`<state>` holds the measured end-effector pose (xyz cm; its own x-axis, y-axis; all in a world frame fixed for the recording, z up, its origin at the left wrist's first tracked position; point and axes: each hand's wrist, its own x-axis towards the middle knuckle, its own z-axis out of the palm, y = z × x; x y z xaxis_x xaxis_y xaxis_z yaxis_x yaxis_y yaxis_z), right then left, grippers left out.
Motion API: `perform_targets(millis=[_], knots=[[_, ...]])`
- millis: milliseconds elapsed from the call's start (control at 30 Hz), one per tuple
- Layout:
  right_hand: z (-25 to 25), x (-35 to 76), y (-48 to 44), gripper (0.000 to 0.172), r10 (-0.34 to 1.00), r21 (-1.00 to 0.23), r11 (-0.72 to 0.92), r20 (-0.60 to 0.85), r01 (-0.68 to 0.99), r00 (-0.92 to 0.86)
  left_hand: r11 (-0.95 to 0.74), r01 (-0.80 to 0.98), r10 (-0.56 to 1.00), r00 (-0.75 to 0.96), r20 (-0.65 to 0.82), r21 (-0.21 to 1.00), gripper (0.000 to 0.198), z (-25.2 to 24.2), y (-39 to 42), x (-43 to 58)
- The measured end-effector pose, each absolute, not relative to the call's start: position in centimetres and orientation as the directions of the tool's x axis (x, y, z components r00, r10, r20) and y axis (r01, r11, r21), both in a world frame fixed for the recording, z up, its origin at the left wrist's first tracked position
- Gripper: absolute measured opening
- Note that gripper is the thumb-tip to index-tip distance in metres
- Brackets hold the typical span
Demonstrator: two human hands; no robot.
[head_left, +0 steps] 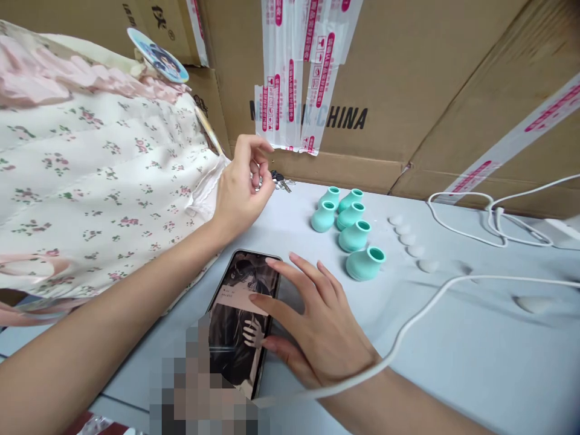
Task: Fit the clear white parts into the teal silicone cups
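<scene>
My right hand [317, 323] reaches over a phone [240, 317] that lies screen up on the table, its lit screen showing a drawn picture. The fingers are spread, with the fingertips on or just above the phone's right side. My left hand [244, 184] is at the edge of a floral cloth bag [113, 181], fingers curled inward. Something small and shiny shows by those fingers, but I cannot make out what they hold. Just beyond them lie some keys [285, 184]. A blurred patch covers the phone's lower left corner.
Several small turquoise vases [365, 264] stand right of the phone, beside a row of small white pieces [415, 250]. A white cable [430, 308] crosses over my right wrist; another coils at the back right. Taped cardboard boxes [385, 72] wall off the table's [475, 362] back.
</scene>
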<state>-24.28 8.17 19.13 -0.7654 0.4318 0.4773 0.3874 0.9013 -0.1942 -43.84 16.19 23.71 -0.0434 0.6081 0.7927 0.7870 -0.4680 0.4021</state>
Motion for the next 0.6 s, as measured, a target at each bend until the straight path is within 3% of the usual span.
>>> perform_targets(millis=[600], knots=[[19.36,-24.57,7.85,0.044,0.469,-0.261,0.882,0.408,0.393,-0.783,-0.407,0.831,0.641,-0.035,0.767,0.378,0.035,23.18,16.20,-44.47]])
